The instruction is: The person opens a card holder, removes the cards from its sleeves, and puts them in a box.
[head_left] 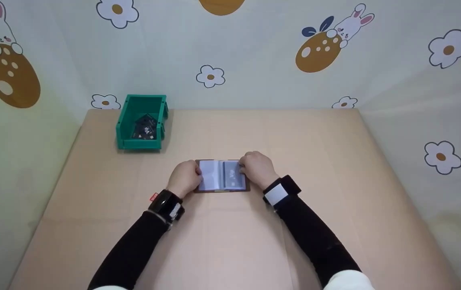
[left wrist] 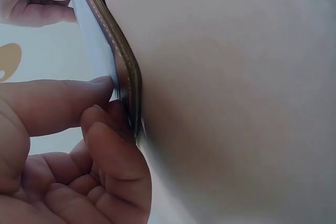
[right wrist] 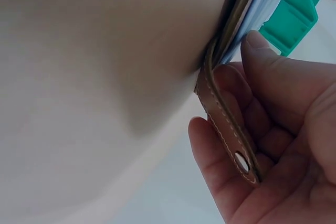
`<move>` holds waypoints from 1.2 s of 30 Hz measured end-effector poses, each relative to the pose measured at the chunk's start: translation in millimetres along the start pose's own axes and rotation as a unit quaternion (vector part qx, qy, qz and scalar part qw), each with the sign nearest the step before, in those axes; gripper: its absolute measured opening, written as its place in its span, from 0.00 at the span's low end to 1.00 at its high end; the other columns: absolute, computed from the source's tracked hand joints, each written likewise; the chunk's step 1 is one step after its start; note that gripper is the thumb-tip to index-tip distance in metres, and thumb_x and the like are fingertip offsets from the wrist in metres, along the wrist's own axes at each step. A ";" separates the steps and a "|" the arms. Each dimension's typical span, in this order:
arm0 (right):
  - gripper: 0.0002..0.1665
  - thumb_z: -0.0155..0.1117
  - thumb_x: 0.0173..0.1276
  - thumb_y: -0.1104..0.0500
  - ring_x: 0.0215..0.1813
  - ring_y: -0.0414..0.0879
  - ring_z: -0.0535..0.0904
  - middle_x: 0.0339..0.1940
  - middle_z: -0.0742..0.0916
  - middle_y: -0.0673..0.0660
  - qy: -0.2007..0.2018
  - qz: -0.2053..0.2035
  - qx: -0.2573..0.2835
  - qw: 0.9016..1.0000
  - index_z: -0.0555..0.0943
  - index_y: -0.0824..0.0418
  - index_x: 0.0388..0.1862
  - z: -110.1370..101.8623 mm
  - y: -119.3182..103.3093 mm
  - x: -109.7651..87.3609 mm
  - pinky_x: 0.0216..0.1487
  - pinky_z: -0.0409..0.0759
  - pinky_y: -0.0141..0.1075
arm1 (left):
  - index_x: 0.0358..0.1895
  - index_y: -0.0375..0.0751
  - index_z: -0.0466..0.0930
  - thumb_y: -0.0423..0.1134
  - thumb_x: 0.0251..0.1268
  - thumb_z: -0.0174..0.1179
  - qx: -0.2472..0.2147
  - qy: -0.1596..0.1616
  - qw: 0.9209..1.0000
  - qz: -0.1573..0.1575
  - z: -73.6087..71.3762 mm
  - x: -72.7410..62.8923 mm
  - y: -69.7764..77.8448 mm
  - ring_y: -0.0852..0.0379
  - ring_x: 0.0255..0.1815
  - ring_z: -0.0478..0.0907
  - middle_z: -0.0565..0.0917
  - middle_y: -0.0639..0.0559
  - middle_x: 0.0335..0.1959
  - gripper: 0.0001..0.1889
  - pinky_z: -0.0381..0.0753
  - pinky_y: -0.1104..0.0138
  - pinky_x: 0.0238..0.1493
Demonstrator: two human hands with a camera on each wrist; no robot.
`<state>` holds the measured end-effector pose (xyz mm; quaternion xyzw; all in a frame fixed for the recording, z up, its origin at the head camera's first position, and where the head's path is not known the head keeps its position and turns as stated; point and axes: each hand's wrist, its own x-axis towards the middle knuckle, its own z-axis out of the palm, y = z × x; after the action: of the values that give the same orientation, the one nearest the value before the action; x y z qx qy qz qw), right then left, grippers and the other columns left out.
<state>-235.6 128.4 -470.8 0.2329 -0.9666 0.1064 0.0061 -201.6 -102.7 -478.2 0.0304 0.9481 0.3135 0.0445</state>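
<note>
A brown card holder [head_left: 222, 191] lies spread apart in the middle of the table, with clear plastic sleeves [head_left: 209, 175] inside. On its right side a grey-looking card marked "Vip" [head_left: 233, 175] shows through a sleeve. My left hand [head_left: 184, 177] pinches the left edge; thumb and curled fingers meet there in the left wrist view, beside the stitched cover [left wrist: 126, 66]. At the opposite edge my right hand [head_left: 259, 168] grips sleeves and cover between thumb and fingers. A stitched strap [right wrist: 223, 111] with a metal snap runs between the right fingers.
Toward the back left of the table [head_left: 315, 137] stands a green bin [head_left: 138, 144] with dark cards [head_left: 145, 128] in it. A patterned cloth [head_left: 254, 60] hangs behind the table and along both sides.
</note>
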 end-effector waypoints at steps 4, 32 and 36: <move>0.10 0.75 0.58 0.60 0.42 0.54 0.82 0.36 0.87 0.57 -0.002 -0.005 -0.007 1.000 0.90 0.60 0.39 -1.4 -1.3 0.4 0.44 0.81 0.45 | 0.32 0.32 0.83 0.28 0.52 0.63 0.003 0.002 1.000 0.000 0.9 0.5 0.1 0.43 0.38 0.81 0.84 0.42 0.32 0.04 0.79 0.54 0.44; 0.05 0.74 0.60 0.61 0.41 0.52 0.83 0.36 0.87 0.56 -0.013 -0.046 -0.030 0.998 0.90 0.58 0.36 1.6 -12.2 4.8 0.43 0.81 0.43 | 0.31 0.30 0.84 0.27 0.50 0.62 0.005 0.006 1.000 0.013 0.2 -0.7 1.0 0.42 0.38 0.81 0.85 0.41 0.32 0.05 0.79 0.54 0.43; 0.04 0.73 0.60 0.62 0.41 0.52 0.83 0.35 0.87 0.56 -0.009 -0.055 -0.023 0.998 0.90 0.58 0.35 2.3 -12.3 6.3 0.43 0.81 0.44 | 0.31 0.30 0.84 0.27 0.50 0.62 0.004 0.007 1.000 0.015 0.8 -0.3 0.5 0.42 0.37 0.81 0.85 0.41 0.32 0.05 0.79 0.54 0.43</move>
<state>-235.6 114.4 -470.2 0.2860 -0.9547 0.0817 0.0089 -201.3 -101.8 -478.6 0.0424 0.9490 0.3105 0.0331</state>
